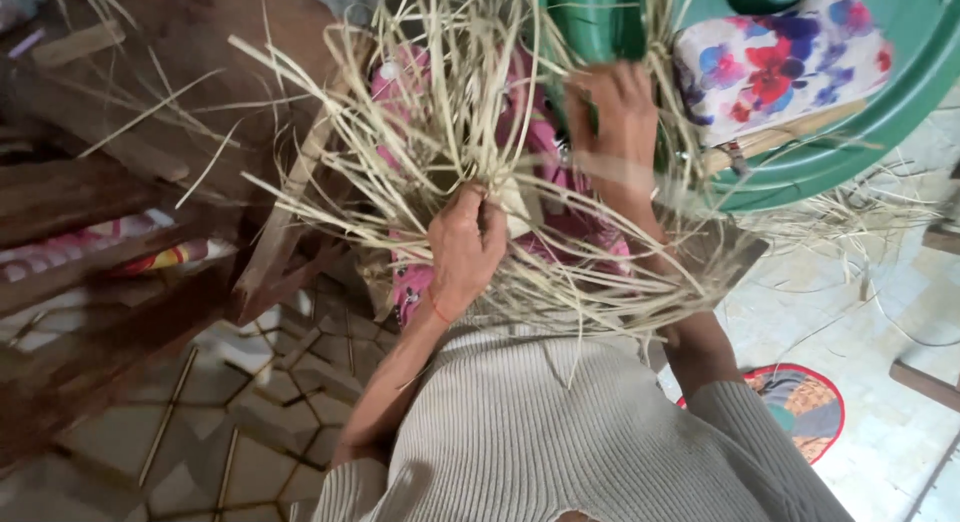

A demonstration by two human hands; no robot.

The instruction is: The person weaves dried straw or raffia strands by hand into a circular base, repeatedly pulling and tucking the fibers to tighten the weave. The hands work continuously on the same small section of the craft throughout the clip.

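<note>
The weaving looks early on: only a small woven patch shows at the centre of the straw strips (560,272), and most strands are loose, splaying out pale and dry in every direction over the lap. The left hand (465,244) is closed, pinching strands at the centre. The right hand (615,117) grips a bunch higher up, near the green plastic chair (850,132) with its flowered cushion (780,62).

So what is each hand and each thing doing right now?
Left hand: closed around pale straw strips.
Right hand: fingers gripping strips higher up.
Pale dry straw strips: loose, splayed out in all directions.
Green round plastic tub: tilted, holding a flowered cloth.
Flowered cloth: bunched up in the tub.
</note>
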